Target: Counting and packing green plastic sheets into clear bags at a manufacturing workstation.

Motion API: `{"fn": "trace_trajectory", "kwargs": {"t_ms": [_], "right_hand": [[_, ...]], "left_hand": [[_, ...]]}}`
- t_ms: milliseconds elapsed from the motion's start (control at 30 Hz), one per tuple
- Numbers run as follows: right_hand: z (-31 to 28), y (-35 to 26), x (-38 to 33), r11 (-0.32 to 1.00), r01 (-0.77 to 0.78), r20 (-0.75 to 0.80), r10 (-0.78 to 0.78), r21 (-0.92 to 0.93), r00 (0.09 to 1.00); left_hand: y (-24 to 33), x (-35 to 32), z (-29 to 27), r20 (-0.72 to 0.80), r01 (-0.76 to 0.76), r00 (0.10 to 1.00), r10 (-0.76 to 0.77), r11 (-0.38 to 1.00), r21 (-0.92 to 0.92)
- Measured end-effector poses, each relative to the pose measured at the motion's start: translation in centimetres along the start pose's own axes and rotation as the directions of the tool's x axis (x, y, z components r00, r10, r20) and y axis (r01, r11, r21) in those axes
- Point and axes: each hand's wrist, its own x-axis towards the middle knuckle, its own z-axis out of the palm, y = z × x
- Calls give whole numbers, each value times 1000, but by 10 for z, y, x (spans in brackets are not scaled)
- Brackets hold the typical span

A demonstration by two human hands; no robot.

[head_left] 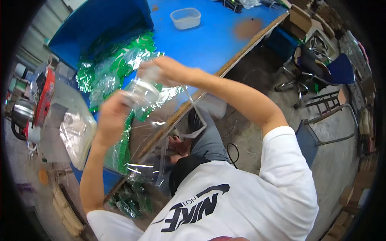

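Both hands are raised over the front of the blue table and smeared by motion. My left hand [112, 114] and my right hand [171, 71] are closed on a bunched clear plastic bag [145, 91] between them. Thin clear film, which seems part of the bag, hangs past the table's edge towards my lap. Exactly how the fingers grip it is too blurred to make out. Just beyond my hands lies a heap of green and clear plastic packets [108, 74], and more green strips show under my left forearm.
A blue bin [100, 28] lies tipped behind the heap. On the table [205, 48] stands a clear plastic tub [185, 18]. At left, a pale tray [86, 150] holds clear packets, near a metal kettle [22, 114]. An office chair [317, 66] stands right, with a blue-seated chair [307, 140] nearer.
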Motion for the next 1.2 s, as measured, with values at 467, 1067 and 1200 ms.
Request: {"fn": "trace_trajectory", "kwargs": {"t_ms": [467, 1067, 1200], "right_hand": [[37, -52, -38, 984, 179, 284, -176, 15, 943], [62, -11, -19, 996, 64, -38, -62, 60, 997], [22, -46, -6, 934, 324, 66, -318, -150, 946]], "left_hand": [[-86, 1, -30, -214, 150, 976, -30, 805, 573], [-40, -8, -33, -216, 143, 974, -75, 938, 317], [-51, -22, 3, 196, 0, 970, -141, 811, 585]]}}
